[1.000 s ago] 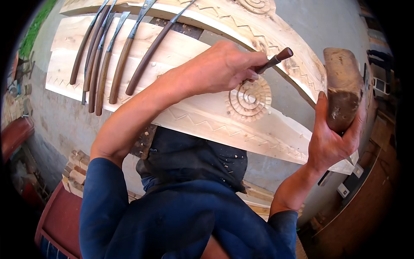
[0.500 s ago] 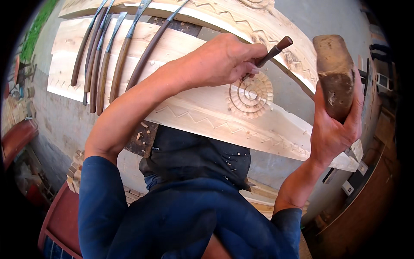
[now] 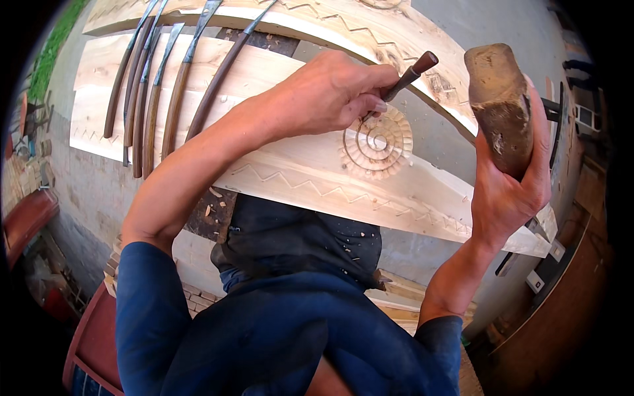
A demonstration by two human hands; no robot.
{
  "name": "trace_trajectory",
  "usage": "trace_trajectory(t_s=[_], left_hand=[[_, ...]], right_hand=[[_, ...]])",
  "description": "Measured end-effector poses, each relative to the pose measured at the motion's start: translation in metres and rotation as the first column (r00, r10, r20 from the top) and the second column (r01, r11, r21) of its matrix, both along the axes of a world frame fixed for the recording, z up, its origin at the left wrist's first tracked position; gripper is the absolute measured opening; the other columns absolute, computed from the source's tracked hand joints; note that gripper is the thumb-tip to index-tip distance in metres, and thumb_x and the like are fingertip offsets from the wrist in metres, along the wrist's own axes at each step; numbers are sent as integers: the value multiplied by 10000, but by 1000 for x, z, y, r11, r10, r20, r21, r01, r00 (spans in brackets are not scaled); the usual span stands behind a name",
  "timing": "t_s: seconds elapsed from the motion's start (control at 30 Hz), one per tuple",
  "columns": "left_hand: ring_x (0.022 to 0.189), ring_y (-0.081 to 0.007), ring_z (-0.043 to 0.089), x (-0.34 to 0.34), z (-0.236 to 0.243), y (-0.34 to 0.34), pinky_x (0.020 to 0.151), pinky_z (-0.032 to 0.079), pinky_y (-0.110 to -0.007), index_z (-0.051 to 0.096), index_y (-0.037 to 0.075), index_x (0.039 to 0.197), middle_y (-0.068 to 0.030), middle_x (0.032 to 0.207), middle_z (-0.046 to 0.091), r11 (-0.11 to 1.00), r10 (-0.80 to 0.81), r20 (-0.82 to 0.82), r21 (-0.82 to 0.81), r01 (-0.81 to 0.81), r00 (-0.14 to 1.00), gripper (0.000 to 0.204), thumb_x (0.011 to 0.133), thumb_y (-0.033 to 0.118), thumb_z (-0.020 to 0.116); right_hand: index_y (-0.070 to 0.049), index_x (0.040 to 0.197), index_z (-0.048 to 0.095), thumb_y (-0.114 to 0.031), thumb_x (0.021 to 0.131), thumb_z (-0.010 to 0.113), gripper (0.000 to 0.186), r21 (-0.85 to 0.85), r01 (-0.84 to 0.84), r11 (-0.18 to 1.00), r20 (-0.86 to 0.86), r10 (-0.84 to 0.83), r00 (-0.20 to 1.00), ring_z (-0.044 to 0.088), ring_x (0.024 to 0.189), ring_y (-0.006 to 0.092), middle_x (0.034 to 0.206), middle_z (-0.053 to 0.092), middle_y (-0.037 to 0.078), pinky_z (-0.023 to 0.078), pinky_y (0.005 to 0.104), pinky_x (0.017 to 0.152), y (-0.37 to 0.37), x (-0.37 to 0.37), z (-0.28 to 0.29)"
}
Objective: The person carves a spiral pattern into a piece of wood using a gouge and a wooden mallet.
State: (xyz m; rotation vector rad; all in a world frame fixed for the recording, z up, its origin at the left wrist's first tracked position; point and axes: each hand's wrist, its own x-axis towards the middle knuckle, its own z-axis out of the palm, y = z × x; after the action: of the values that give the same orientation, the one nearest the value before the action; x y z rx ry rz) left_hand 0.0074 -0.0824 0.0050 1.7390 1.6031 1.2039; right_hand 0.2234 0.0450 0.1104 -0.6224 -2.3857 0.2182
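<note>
My left hand (image 3: 347, 92) is closed round a chisel (image 3: 416, 66) with a dark wooden handle that leans up to the right. Its cutting end is mostly hidden by my fingers, close to the upper edge of a carved spiral rosette (image 3: 378, 142). The rosette is cut into a pale wooden board (image 3: 284, 162) that lies across in front of me, with a zigzag line along its near edge. Raised at the right, my right hand (image 3: 512, 191) grips a worn, blocky wooden mallet (image 3: 500, 109), its head held up and apart from the chisel.
Several long-handled chisels (image 3: 175, 105) lie side by side on the board's left part. Beyond it is a second carved board (image 3: 370, 33). A dark support with wood chips (image 3: 211, 214) sits under the near edge. Red furniture (image 3: 92, 336) stands at lower left.
The mallet in my right hand has shifted slightly up and left. The boards, chisels and left hand all sit a little further left in view; the left hand keeps its hold.
</note>
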Motion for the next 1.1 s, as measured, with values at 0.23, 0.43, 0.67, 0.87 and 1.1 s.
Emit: trace_trajectory(t_s=[0.23,0.43,0.67,0.87,1.1], left_hand=[[734,-358,755,4,20,-5,659,569,-427,637,22,1074,-160,812,762,989,-69,-222,-142,37,973,151,944,10,711],[752,-369,755,1,3,-3,665,567,-428,633,19,1065,-144,809,767,1000,10,-34,-16,-10,999,158,943,35,732],[750,-372,752,3,0,-4,654,564,-434,628,15,1060,-152,806,761,997,27,51,-73,-23,998,136,956,39,713],[667,-399,689,15,8,-16,605,520,-456,614,17,1027,-169,734,694,1000,10,-149,-1,-10,989,141,955,35,734],[786,-363,762,6,-2,-12,648,564,-418,636,14,1090,-173,815,750,996,72,63,-62,-68,995,171,949,15,732]], right_hand=[[-148,1412,708,19,832,889,631,-100,78,992,33,-75,997,736,1207,247,1368,755,52,593,359,1052,-4,-2,-3],[-145,1457,685,40,823,883,690,24,-48,999,71,46,996,733,1231,229,1408,742,34,583,325,1062,0,-5,-1],[-80,1411,691,-17,833,922,625,-389,63,919,-292,-188,938,728,1170,185,1316,760,71,579,332,1050,-7,4,-9],[-148,1441,699,81,810,865,691,82,10,997,143,-22,989,725,1250,223,1403,743,55,587,352,1067,1,-5,-2],[-107,1443,678,49,830,882,665,-46,-24,999,-66,21,998,737,1211,243,1393,740,90,587,363,1080,-8,-6,-7]])
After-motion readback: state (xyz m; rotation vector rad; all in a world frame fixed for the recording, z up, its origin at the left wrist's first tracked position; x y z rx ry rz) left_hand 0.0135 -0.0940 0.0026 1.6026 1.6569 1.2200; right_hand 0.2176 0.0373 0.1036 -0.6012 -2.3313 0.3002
